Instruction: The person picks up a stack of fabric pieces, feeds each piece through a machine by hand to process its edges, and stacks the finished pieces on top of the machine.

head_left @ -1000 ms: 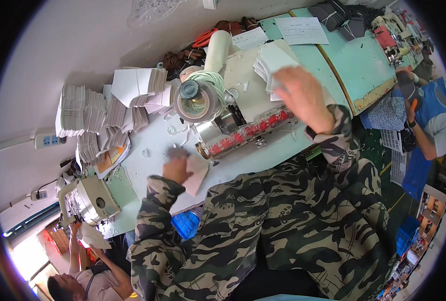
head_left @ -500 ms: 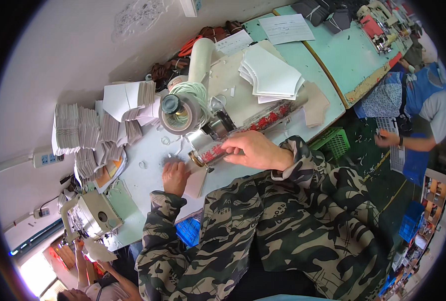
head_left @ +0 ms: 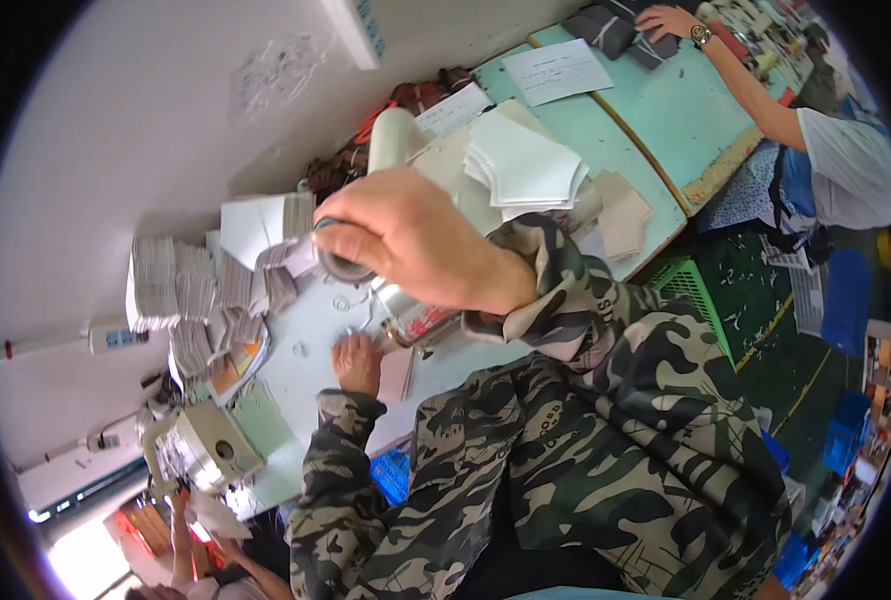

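My right hand [head_left: 400, 235] reaches up over the machine head, its fingers curled round a dark round knob [head_left: 327, 227]; the hand hides most of the machine. Below it shows the machine's metal roller arm [head_left: 420, 322] with red marks and a brass-coloured end. On the pale tabletop my left hand [head_left: 355, 362] rests with fingers laid down, holding nothing that I can make out. Right beside it lies a small stack of pale pinkish cut sheets [head_left: 395, 374]. Beyond the machine, white cut sheets [head_left: 525, 155] lie fanned in a stack.
Piled white cut pieces [head_left: 170, 285] stand along the wall at left. A second machine [head_left: 210, 445] sits lower left, where another person's hands hold a pale piece. At upper right a co-worker's hand [head_left: 670, 22] touches dark bundles [head_left: 605, 30]. A green crate [head_left: 693, 295] stands below the table edge.
My right hand has risen from the roller arm to the knob on the machine head. My left hand stays by the pinkish sheets. A co-worker's arm now reaches across the far table.
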The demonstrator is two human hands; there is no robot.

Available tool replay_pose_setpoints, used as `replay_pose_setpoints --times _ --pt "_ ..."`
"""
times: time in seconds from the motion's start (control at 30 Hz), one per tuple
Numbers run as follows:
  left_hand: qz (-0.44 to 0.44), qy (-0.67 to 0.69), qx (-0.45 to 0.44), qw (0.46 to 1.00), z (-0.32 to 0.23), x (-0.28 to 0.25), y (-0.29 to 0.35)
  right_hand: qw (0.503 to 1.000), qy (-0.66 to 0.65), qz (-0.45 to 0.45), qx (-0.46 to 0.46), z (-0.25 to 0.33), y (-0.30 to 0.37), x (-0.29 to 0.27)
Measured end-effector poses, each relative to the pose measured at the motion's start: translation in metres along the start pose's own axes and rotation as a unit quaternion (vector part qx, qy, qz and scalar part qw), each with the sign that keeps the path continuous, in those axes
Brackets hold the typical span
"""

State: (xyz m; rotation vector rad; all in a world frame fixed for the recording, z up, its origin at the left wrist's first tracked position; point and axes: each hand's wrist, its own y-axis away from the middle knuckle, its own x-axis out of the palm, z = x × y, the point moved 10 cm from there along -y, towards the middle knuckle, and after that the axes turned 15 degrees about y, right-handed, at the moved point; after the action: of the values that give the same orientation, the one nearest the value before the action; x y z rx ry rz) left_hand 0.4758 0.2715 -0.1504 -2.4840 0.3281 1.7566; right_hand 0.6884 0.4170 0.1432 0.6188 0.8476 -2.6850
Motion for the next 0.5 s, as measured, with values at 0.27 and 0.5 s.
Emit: replay_pose_setpoints --times 0.27,0.5 --pt "0.366 0.503 -0.028 0.783 -0.072 -0.076 -0.045 0.985 0.030 0.078 0.150 -0.065 0.091 0.022" --pt "0.306 0.444 -0.106 0.835 -0.064 -0.070 -0.089 0.967 0.127 0.177 0.131 -0.094 0.123 0.065"
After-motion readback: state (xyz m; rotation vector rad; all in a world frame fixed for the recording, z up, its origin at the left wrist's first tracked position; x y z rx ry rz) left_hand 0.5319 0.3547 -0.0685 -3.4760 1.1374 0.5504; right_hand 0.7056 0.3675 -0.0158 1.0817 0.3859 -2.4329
